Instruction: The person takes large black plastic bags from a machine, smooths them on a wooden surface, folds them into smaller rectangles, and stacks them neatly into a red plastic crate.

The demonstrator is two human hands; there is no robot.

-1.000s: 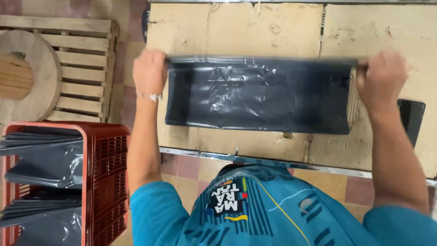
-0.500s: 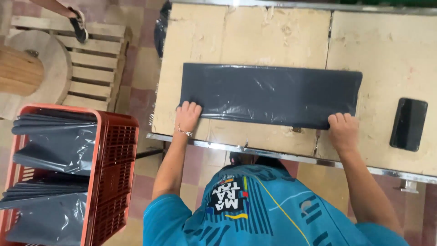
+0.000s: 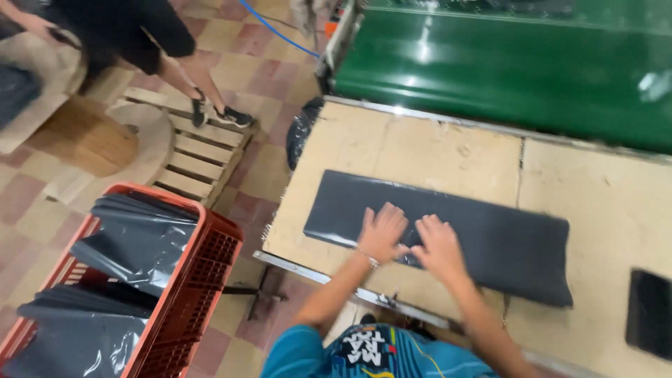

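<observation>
Pressing black bag (image 3: 490, 238) under left hand (image 3: 381, 232), right hand (image 3: 439, 246).

Flat dark phone screen (image 3: 649, 313) (blank) at table's right edge

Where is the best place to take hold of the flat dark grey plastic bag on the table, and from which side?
Probably the near long edge of the flat dark grey plastic bag, from the table's front: it lies flat, both hands pressing its middle.

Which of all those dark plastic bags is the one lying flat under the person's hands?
The long dark bag spread on the beige table, under both palms. The other bags sit crumpled in the red crate on the floor.
</observation>
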